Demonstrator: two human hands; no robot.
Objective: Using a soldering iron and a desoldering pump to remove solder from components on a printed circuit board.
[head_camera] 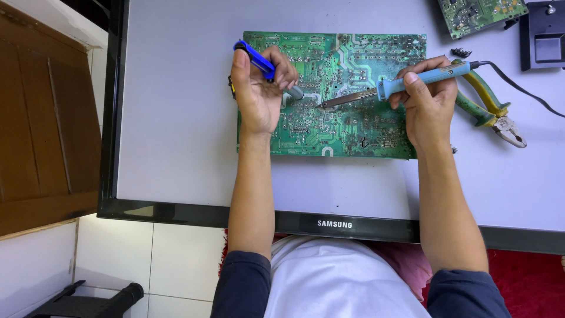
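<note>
Left hand [257,88]: fingers closed around a blue desoldering pump [266,66], thumb at its upper end; the grey nozzle sticks out just past the fingers and points down at the board.
Right hand [426,103]: wrapped firmly around the light-blue handle of a soldering iron [388,87], held like a pen; the dark metal tip reaches well out from the grip toward the pump's nozzle.
Circuit board [341,118]: 1 large green board lies solder side up under both hands, flat on the grey back of a flat screen [176,118] used as a work surface.
Tip and nozzle: the iron's tip rests on or just above the board, near the nozzle but apart from it; contact cannot be told.
Progress: as a judgement, work on 1 joint is under way with heating in hand and suction not yet applied; which joints are already cleared is too small to tell.
Beyond the right grip: pliers [491,109] with yellow-green handles lie just behind the knuckles, the iron's black cord running past them.
Far corner: a second green board [479,15] lies well away from both hands.
</note>
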